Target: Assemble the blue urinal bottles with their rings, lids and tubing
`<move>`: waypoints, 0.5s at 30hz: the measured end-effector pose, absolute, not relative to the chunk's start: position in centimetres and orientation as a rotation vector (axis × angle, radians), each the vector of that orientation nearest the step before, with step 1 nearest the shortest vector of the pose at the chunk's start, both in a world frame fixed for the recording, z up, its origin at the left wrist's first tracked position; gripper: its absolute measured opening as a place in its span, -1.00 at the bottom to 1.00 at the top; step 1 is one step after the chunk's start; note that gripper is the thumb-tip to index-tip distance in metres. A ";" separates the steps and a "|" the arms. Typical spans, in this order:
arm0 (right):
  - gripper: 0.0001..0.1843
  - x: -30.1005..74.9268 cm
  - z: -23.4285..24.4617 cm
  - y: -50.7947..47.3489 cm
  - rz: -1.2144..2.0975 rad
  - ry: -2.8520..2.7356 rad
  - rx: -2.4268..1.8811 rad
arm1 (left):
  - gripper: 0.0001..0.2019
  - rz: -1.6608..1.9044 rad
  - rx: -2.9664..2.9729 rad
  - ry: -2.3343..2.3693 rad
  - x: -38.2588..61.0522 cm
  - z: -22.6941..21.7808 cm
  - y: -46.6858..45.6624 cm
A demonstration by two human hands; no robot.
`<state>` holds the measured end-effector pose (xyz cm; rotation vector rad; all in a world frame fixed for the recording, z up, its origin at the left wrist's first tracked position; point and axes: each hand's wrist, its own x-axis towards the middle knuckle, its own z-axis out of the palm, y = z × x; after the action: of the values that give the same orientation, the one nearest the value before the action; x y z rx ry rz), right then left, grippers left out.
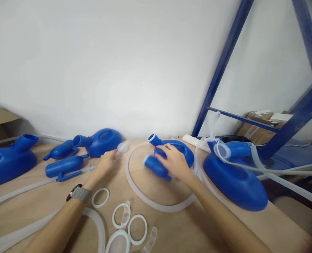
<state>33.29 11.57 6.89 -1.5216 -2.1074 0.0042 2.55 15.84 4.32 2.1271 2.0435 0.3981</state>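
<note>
My left hand (108, 161), with a watch (78, 192) on its wrist, reaches to the table's back part. Its fingers are closed at a small translucent plastic piece (122, 147), which sticks out beyond the fingertips. My right hand (173, 160) is slightly blurred, thumb and fingers apart, over a small blue plastic cylinder (157, 166) with a narrow spout. The thumb is close above this cylinder; whether they touch is unclear. Behind that hand, partly covered, lies a blue bottle (186, 151) with a handle hole and a white-rimmed neck.
A translucent hose (156, 205) curves around the small cylinder. White rings (137, 229) and clear strips (151, 240) lie in front. More blue bottles (104, 142) and small cylinders (64, 166) are at left. At right are another blue bottle (235, 181) and a blue metal frame (221, 66).
</note>
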 end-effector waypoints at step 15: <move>-0.48 40.9 4.5 16.8 0.228 -1.949 -1.514 | -0.41 0.856 2.275 1.529 3.3 10.2 14.5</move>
<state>40.91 16.83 4.52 -1.5141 -1.9486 0.2282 3.28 14.48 10.22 2.2745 1.5288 0.8563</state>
